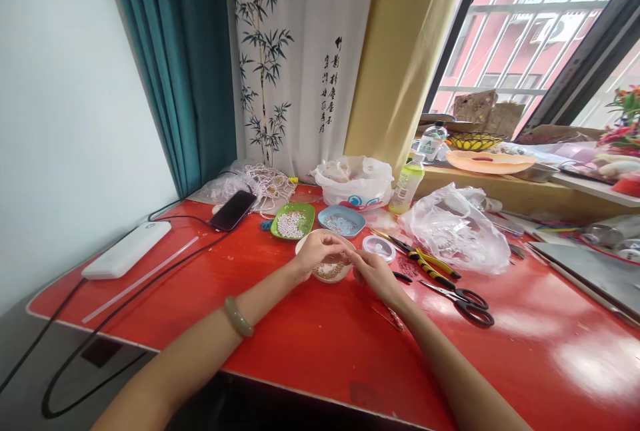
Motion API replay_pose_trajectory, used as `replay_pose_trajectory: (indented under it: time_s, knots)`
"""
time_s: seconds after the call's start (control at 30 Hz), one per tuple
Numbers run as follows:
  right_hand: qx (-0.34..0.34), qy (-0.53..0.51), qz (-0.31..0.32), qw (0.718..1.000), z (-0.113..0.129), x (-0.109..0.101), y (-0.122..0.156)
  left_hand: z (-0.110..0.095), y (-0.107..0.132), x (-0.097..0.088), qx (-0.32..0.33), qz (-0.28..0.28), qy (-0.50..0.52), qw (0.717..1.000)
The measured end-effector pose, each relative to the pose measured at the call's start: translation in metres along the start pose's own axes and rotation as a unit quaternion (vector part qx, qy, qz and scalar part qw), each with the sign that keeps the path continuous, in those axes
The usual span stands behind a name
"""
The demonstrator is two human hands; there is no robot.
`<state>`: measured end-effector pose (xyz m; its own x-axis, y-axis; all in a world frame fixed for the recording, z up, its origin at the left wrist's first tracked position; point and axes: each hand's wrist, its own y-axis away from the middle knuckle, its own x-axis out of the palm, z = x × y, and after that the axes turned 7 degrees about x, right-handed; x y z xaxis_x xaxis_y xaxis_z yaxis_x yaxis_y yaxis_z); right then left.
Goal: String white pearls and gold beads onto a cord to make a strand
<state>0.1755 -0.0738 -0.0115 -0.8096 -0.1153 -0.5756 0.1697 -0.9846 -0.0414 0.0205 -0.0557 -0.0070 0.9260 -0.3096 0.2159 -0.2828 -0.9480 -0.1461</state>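
My left hand [318, 254] is closed in a pinch above a white round dish [327, 276] that holds small gold-coloured beads. Close against it, my right hand [373, 270] is also pinched, with its fingertips meeting those of the left. Whatever sits between the fingers is too small to make out. Behind the hands stand a green tray [306, 218] of pearly beads and a blue tray [342, 220] with small clear pieces. A short beaded strand [395, 318] lies on the table beneath my right forearm.
Right of my hands lie pliers [425, 264], scissors [463, 301] and a round lidded tub [379, 248]. Plastic bags [463, 231] and a bottle [407, 184] stand behind. At left are a phone [234, 210], a white power bank [127, 249] and a trailing black cable [150, 281].
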Motion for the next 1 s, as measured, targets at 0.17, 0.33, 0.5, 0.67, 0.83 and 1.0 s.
replay_pose_trajectory:
  time_s: [0.17, 0.33, 0.5, 0.67, 0.83, 1.0]
  knots:
    - [-0.018, -0.054, -0.021, 0.998, -0.001, -0.003, -0.001, -0.001, -0.002, -0.002, -0.005, -0.009, -0.019, 1.000]
    - [-0.032, -0.117, -0.050, 0.991, 0.007, -0.008, 0.001, 0.000, -0.001, 0.000, -0.026, 0.022, -0.049, 0.998]
    - [-0.031, -0.164, -0.019, 0.986, 0.010, -0.008, 0.003, 0.003, 0.002, 0.006, -0.027, 0.064, -0.077, 0.995]
    - [-0.017, -0.220, -0.018, 0.975, 0.011, -0.013, 0.004, 0.006, -0.001, 0.006, -0.003, 0.056, -0.117, 0.992]
    - [-0.005, -0.265, -0.014, 0.964, 0.015, -0.016, 0.006, 0.012, -0.004, 0.005, 0.034, 0.040, -0.184, 0.981]
    - [0.004, -0.304, -0.045, 0.952, 0.009, -0.017, 0.003, 0.009, -0.009, -0.005, 0.095, 0.017, -0.284, 0.954]
